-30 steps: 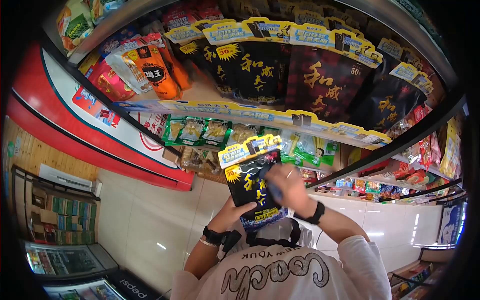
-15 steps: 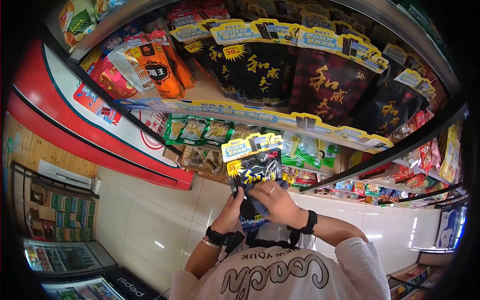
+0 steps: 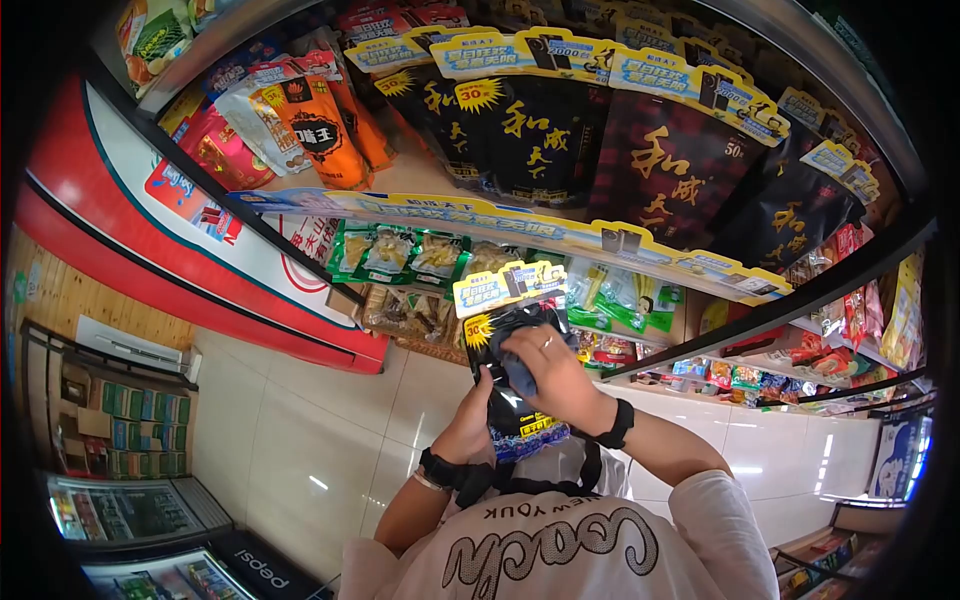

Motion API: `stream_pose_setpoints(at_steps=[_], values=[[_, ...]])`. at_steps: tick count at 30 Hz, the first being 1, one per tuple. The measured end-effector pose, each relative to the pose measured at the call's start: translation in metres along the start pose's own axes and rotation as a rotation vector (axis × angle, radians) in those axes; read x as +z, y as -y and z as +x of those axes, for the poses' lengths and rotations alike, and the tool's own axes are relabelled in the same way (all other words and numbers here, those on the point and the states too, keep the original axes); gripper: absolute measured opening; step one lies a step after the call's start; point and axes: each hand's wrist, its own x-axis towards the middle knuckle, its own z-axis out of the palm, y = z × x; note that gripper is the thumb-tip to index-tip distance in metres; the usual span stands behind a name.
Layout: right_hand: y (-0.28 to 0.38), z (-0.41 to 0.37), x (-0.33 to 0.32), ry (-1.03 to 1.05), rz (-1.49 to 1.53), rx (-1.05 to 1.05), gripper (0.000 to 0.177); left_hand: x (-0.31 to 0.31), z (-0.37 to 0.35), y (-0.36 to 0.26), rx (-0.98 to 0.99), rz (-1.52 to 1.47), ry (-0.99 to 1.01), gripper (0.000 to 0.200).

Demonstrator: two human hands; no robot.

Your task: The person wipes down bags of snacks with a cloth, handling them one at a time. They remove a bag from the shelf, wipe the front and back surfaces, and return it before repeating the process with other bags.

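Observation:
A black snack pouch (image 3: 512, 412) with a yellow-and-blue header card and a yellow "30" burst is held upright before my chest. My left hand (image 3: 466, 422) grips its left edge, thumb on the front. In my right hand (image 3: 562, 378) is a bunched dark grey-blue cloth (image 3: 519, 374), pressed against the upper front of the pouch. A ring and a black wristband show on the right hand and wrist. Part of the pouch's printing is hidden behind the cloth and fingers.
Similar black pouches (image 3: 540, 145) and a dark red pouch (image 3: 665, 170) stand on the shelf ahead. Orange bags (image 3: 322, 135) are to their left. Small green packets (image 3: 390, 252) fill the lower shelf. A black shelf post (image 3: 720, 330) slants across at right.
My right hand has moved the cloth up the pouch's front, uncovering its lower part and covering the gold lettering. The pouch has shifted slightly to the right.

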Motion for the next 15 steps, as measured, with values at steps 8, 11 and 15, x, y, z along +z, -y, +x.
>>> stream_pose_setpoints(at_steps=[8,11,15], values=[[0.012,-0.023,0.005,0.34,-0.018,-0.192,0.051,-0.006,0.002,-0.005,-0.043,-0.116,0.054,0.061],[0.008,-0.027,0.009,0.318,-0.103,-0.228,0.047,0.0,0.002,-0.003,-0.044,-0.108,0.052,0.061],[0.001,0.006,0.0,0.125,-0.159,-0.111,0.046,0.004,0.004,0.001,-0.05,-0.129,-0.024,0.061]])
